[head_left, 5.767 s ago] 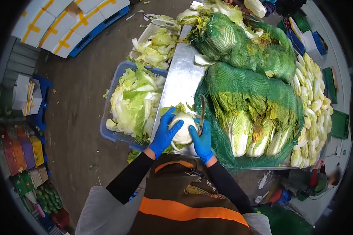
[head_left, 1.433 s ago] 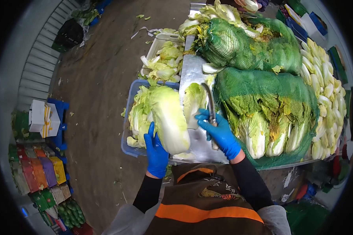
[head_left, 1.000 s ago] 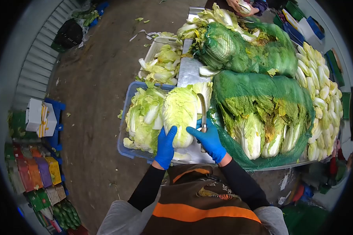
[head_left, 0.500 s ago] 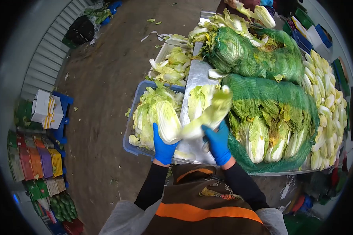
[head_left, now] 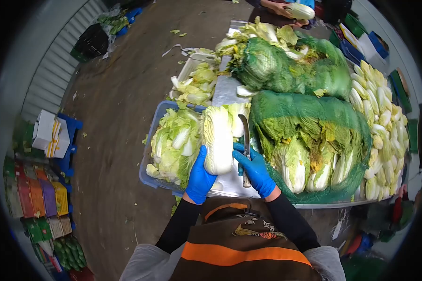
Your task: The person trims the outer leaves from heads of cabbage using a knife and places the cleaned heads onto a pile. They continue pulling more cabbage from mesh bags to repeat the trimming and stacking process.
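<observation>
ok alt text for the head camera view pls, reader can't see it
Two blue-gloved hands work at a metal table: the left hand grips a napa cabbage and the right hand holds a knife beside it. A blue crate of loose leaves stands to the left; green net sacks of cabbages lie to the right.

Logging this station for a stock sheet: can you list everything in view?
held cabbage: one, pale green, on the table between both hands
knife: one, steel, in the right hand beside that cabbage
metal table: one, silver, centre
net sacks of cabbage: two, green, on the table
trimmed cabbages: many, pale yellow, stacked far right
blue crate: one, holds loose leaves, left of table
white crate: one, beyond the blue crate
co-worker's hand: one, top edge
left hand: blue glove, grips the cabbage base
right hand: blue glove, grips the knife
</observation>
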Action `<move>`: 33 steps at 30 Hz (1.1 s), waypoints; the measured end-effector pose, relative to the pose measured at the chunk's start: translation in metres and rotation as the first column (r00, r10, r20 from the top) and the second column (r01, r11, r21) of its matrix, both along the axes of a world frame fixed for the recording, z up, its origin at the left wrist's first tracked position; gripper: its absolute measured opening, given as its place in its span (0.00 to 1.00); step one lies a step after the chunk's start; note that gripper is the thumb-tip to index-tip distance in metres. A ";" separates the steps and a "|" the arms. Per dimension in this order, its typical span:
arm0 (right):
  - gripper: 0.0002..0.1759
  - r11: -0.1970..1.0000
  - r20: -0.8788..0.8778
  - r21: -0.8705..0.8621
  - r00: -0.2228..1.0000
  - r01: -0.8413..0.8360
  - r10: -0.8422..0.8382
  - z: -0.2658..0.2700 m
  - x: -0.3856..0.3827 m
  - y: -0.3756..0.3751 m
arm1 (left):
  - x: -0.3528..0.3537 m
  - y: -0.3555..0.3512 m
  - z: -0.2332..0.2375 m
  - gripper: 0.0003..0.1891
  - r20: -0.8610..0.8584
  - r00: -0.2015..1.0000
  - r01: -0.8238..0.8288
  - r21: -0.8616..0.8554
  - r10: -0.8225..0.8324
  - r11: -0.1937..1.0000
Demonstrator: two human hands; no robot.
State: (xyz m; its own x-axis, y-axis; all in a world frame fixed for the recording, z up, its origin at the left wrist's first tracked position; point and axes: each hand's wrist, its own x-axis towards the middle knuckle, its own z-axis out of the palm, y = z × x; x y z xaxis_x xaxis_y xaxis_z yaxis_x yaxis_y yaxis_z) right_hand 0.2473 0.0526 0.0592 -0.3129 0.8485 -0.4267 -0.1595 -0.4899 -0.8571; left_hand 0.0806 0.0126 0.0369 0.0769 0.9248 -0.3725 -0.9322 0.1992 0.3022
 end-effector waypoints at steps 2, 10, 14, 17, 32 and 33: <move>0.24 0.998 -0.025 -0.052 0.999 0.044 -0.046 -0.010 0.015 -0.004 | 0.016 0.000 -0.002 0.26 -0.100 0.995 0.022 0.008 -0.021 1.000; 0.21 0.966 -0.010 -0.085 0.970 0.243 -0.244 -0.019 0.121 -0.010 | 0.127 0.037 0.011 0.25 -0.779 0.624 0.223 0.250 0.059 0.942; 0.15 0.912 -0.197 -0.102 0.891 0.397 -0.409 -0.002 0.202 -0.003 | 0.198 0.044 0.038 0.25 -0.874 0.482 0.432 0.297 0.060 0.851; 0.17 0.812 -0.410 -0.305 0.700 0.499 -0.584 -0.010 0.294 0.008 | 0.275 0.068 0.051 0.26 -0.457 0.862 0.393 0.333 -0.218 0.857; 0.16 0.257 -0.199 0.049 0.262 0.965 -0.944 0.080 0.875 0.142 | 0.493 0.102 0.011 0.17 -0.551 0.790 0.169 -0.226 -0.268 0.959; 0.16 0.230 -0.258 0.031 0.230 0.973 -0.938 0.067 0.917 0.162 | 0.504 0.103 0.018 0.17 -0.638 0.729 0.141 -0.214 -0.247 0.967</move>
